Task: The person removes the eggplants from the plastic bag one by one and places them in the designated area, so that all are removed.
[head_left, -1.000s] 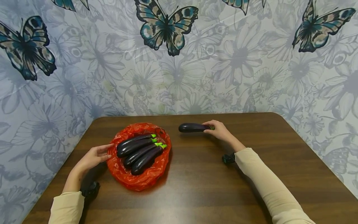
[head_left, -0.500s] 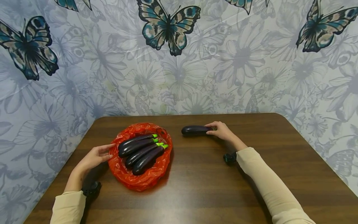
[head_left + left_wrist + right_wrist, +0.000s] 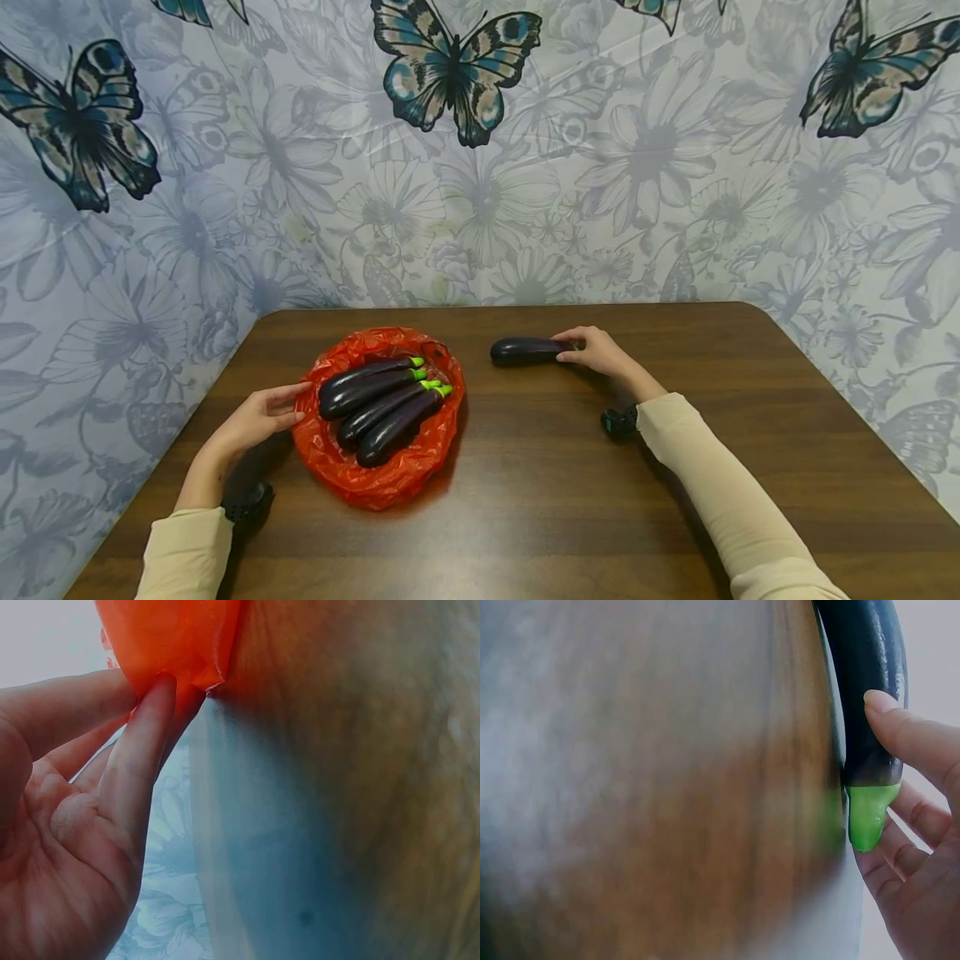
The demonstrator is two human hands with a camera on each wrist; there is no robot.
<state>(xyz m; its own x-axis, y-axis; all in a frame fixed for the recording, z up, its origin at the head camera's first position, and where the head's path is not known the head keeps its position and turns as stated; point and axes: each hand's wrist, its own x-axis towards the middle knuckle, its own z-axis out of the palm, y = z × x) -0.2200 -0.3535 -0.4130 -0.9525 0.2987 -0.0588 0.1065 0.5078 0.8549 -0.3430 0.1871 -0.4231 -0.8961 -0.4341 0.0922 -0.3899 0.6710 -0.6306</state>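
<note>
Right hand (image 3: 600, 352) grip around lone eggplant's (image 3: 525, 350) stem end, left hand (image 3: 258, 417) grip pinching red bag (image 3: 375, 479) edge

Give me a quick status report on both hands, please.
Left hand pinches red plastic bag. Right hand holds dark purple eggplant on brown wooden table. Nothing in the way.

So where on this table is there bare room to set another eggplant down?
Bare wood spans the near table between the sleeves, and the right side beyond the right hand. Crowded: the red bag holding four eggplants, the left hand at its edge; a lone eggplant.
</note>
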